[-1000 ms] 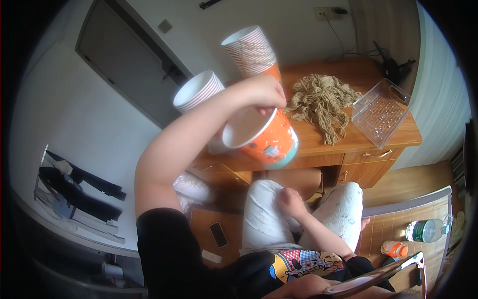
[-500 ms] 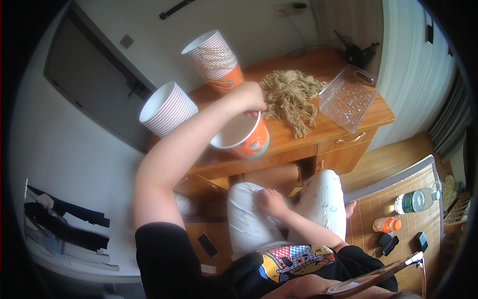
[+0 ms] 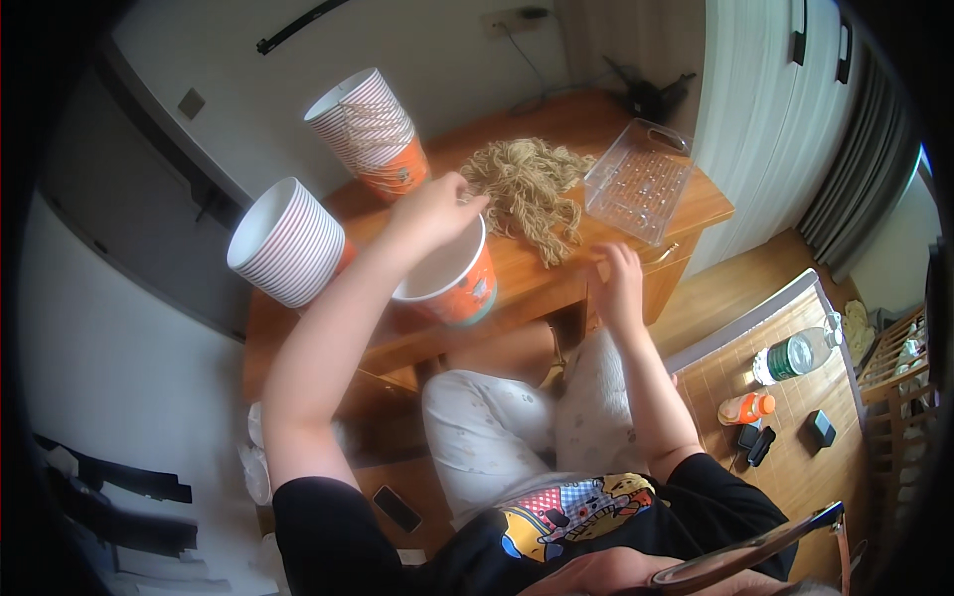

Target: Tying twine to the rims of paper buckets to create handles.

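Observation:
An orange paper bucket [image 3: 467,300] with a white rim stands at the desk's front edge. My left hand [image 3: 434,212] is over its back rim, fingers pinched together; whatever they hold, if anything, is too small to make out. In front of the desk, above my knee, my right hand [image 3: 618,283] is raised with loosely bent fingers apart, and I see nothing in it. A heap of beige yarn strands [image 3: 532,194] lies just beyond the bucket. Behind my left arm is a tall stack of nested paper buckets [image 3: 370,134] with string around it.
Another stack of nested buckets [image 3: 290,243] leans at the left of the wooden desk [image 3: 706,204]. A clear plastic tray [image 3: 641,184] with small shiny pieces sits at the desk's right. On the mat lie a water bottle [image 3: 798,355] and an orange-capped bottle [image 3: 745,408]; a phone [image 3: 397,508] is lower left.
My right hand has lifted off my lap toward the desk front. My left hand has drawn slightly back, its fingers now pinched above the bucket's rim. The whole view has shifted.

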Action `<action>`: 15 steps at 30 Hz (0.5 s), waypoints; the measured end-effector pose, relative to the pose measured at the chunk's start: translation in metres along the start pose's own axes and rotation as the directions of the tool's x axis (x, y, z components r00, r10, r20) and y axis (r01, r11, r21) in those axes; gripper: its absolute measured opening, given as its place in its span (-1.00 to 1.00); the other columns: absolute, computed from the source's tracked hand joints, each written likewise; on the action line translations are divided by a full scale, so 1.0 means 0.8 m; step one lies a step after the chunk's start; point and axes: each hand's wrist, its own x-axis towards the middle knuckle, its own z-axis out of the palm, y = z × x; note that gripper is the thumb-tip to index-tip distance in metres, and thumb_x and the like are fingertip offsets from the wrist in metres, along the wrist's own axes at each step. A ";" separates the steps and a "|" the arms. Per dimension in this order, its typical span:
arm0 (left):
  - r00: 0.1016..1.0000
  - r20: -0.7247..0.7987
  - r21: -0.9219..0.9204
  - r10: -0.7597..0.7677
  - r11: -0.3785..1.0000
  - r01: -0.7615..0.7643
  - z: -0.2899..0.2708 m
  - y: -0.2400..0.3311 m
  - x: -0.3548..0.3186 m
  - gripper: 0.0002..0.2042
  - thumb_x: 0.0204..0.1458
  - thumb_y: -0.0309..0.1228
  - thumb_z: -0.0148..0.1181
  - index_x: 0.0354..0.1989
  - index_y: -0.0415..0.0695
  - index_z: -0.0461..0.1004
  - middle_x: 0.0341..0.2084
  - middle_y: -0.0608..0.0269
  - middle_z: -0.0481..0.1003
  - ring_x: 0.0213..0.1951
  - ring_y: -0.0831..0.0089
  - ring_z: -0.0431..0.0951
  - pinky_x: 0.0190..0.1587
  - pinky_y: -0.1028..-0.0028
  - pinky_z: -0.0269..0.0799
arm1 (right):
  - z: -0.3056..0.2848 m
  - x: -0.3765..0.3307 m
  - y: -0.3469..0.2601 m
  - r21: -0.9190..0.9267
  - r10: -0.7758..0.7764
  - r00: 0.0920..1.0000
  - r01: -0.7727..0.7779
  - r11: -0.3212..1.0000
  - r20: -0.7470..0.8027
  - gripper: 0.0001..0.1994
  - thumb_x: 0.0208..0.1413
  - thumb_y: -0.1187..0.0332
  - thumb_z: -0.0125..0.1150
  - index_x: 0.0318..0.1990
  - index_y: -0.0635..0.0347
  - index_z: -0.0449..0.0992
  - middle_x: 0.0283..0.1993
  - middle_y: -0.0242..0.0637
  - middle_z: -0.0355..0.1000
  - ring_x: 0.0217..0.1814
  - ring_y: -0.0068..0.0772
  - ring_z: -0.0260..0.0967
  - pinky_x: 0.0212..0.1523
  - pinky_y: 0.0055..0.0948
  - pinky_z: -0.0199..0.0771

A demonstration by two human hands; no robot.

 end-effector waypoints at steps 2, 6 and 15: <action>0.987 -0.161 -0.041 0.021 0.999 -0.028 -0.021 0.012 -0.041 -0.57 0.09 -0.11 0.15 0.01 -0.17 0.44 -0.33 0.11 0.61 -0.26 0.24 0.63 -0.22 0.35 0.52 | 0.001 0.016 0.012 -0.031 0.026 1.000 -0.026 0.999 0.004 -0.82 -0.03 0.41 0.27 -0.23 0.12 0.52 -0.22 -0.27 0.45 -0.10 -0.11 0.35 -0.09 -0.21 0.34; 0.905 -0.400 -0.261 0.144 0.929 -0.263 -0.015 -0.010 -0.120 -0.70 0.11 -0.32 0.19 -0.03 -0.20 0.46 -0.43 0.18 0.59 -0.33 0.40 0.61 -0.31 0.43 0.48 | 0.018 0.027 0.018 -0.234 0.100 0.992 -0.080 0.969 0.077 -0.86 -0.01 0.28 0.27 -0.29 0.06 0.59 -0.20 -0.31 0.46 -0.06 -0.13 0.35 -0.09 -0.16 0.32; 0.278 -0.770 0.198 0.574 0.630 -0.751 -0.039 0.040 -0.332 -0.80 -0.19 -0.32 0.31 -0.32 0.16 0.51 -0.30 0.49 0.50 -0.26 0.46 0.47 -0.30 0.40 0.42 | 0.032 0.026 0.012 -0.349 0.105 0.994 -0.093 0.932 0.017 -0.88 -0.03 0.23 0.28 -0.40 0.00 0.63 -0.24 -0.42 0.49 -0.09 -0.17 0.36 -0.12 -0.14 0.30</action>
